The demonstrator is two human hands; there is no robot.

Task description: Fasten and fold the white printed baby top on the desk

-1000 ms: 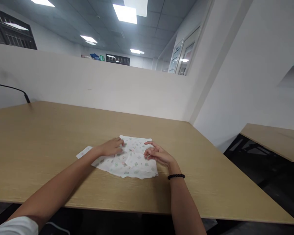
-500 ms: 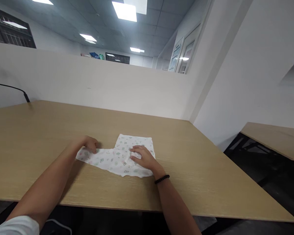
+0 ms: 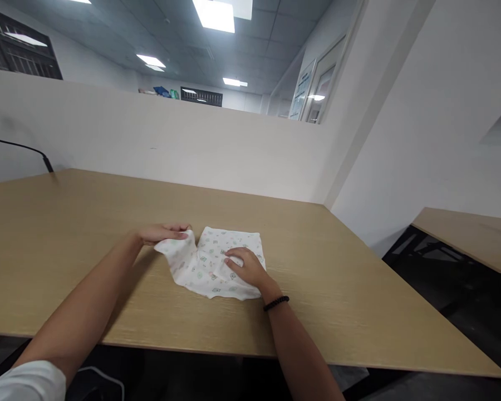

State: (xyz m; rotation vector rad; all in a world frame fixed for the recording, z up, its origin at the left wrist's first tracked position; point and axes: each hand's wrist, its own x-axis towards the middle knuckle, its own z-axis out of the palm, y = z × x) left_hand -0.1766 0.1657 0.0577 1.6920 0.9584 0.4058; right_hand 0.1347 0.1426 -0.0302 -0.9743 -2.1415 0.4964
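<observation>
A small white garment (image 3: 209,273) with a scattered print of little figures lies on the wooden table, partly folded; its exact kind is not clear. My left hand (image 3: 167,233) pinches the garment's narrow left part, thumb on top, and holds it raised off the tabletop. That part bends up toward the wider piece. On the garment's right half rests my right hand (image 3: 248,268), its fingers apart and lying on the cloth without gripping it. A black bead bracelet (image 3: 276,303) circles my right wrist.
The wooden table (image 3: 338,312) ends at a pale partition (image 3: 192,145) behind and a white wall on the right. A black cable (image 3: 20,147) comes down at the far left. Another table (image 3: 467,236) stands farther right.
My left hand has taken hold of the garment's left end, lifted it and carried it right, toward the wider piece. My right hand stays in place on the cloth.
</observation>
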